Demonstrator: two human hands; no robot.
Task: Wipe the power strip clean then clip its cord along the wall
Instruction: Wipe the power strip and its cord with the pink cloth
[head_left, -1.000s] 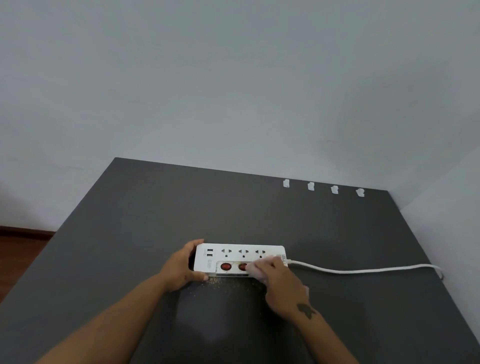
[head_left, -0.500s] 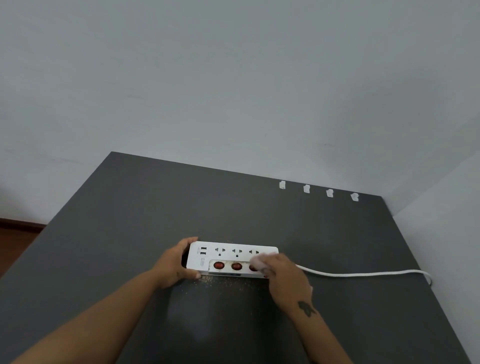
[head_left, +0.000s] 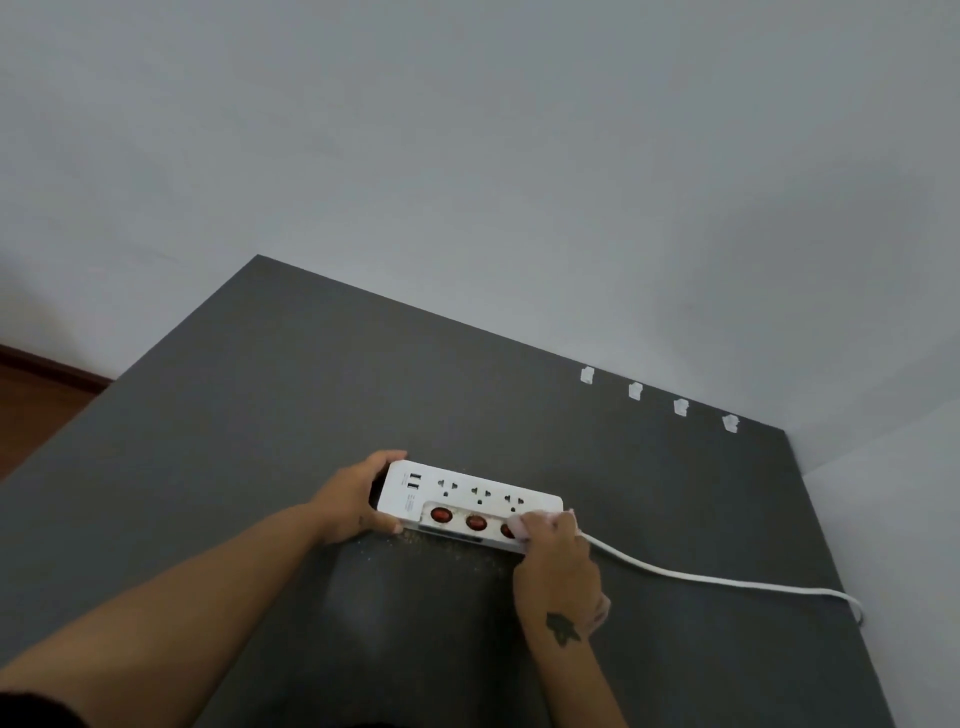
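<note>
A white power strip with three red switches, three sockets and two USB ports lies on the dark grey table. My left hand grips its left end. My right hand presses a pale pink cloth against the strip's right end, covering part of the third switch. The white cord runs from the strip's right end across the table to the right edge. Several white cord clips sit in a row along the table's back edge by the wall.
Fine brownish crumbs are scattered on the table just in front of the strip. Grey walls close off the back and right sides. A wooden floor shows at the far left.
My right hand with the cloth has slid along the switch row and now sits at the strip's right end. The camera view has tilted and shifted; my left hand keeps its hold.
</note>
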